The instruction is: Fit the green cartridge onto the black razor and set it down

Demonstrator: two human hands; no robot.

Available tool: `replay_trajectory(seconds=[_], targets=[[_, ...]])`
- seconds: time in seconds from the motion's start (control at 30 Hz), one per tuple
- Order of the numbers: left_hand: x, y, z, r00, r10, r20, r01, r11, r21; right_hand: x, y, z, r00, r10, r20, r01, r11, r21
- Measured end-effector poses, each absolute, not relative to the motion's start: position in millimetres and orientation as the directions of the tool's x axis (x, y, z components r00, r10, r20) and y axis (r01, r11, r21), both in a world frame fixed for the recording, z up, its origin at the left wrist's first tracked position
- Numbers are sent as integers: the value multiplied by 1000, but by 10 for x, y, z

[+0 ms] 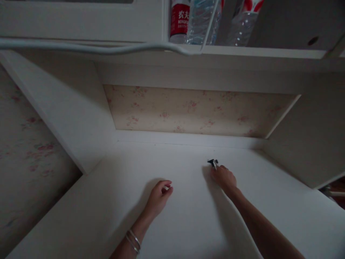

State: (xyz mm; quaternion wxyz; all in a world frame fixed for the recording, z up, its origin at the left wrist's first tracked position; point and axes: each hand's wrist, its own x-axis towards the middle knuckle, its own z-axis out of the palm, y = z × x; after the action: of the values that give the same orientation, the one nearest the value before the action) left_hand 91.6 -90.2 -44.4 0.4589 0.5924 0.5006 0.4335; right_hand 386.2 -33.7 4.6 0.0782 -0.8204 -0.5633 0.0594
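My right hand [223, 177] is closed on a small black and silver object [214, 163], held over the back right part of the white desktop [188, 223]. Its dark end sticks out beyond my fingers toward the back wall; its exact kind is too small to make out. To the left, my left hand [159, 196] hovers just over the desktop with loosely curled fingers. A gap shows between thumb and fingertips, and nothing is visible in it. Thin bangles [133, 241] circle the left wrist.
An overhead shelf [242, 51] spans the top, bearing plastic water bottles [180, 21]. A pale cable [107, 48] runs along its front. White side panels [72, 108] flank the desk. Floral wallpaper [188, 111] covers the back wall.
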Motion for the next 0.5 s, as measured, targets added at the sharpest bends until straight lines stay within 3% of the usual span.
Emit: replay_trajectory(seconds=[0.13,0.27,0.3,0.33,0.37,0.43,0.5], targets=[[937,-930,-380,148,986,76,236,-110,966,3544,-599,96,221,975,28,900,-193,-391],[975,-983,-301,216,973,78,202,-123,972,2934,-960,-18,-4,997,-79,774,-46,-631],[982,-997,-285,244,966,83,191,-132,973,2770,-1040,-64,-73,990,-118,712,-31,-701],[987,-1011,-270,269,959,89,183,-142,973,2617,-1109,-112,-179,969,-169,512,-55,-857],[988,-1023,-258,287,953,95,183,-152,971,2480,-1163,-159,-263,945,-195,343,-97,-934],[985,-1041,-238,302,947,107,204,-173,964,2274,-1226,-246,-305,938,-164,114,-135,-984],[981,-1050,-225,304,946,117,243,-195,950,2173,-1245,-317,-243,964,-112,14,-113,-994]])
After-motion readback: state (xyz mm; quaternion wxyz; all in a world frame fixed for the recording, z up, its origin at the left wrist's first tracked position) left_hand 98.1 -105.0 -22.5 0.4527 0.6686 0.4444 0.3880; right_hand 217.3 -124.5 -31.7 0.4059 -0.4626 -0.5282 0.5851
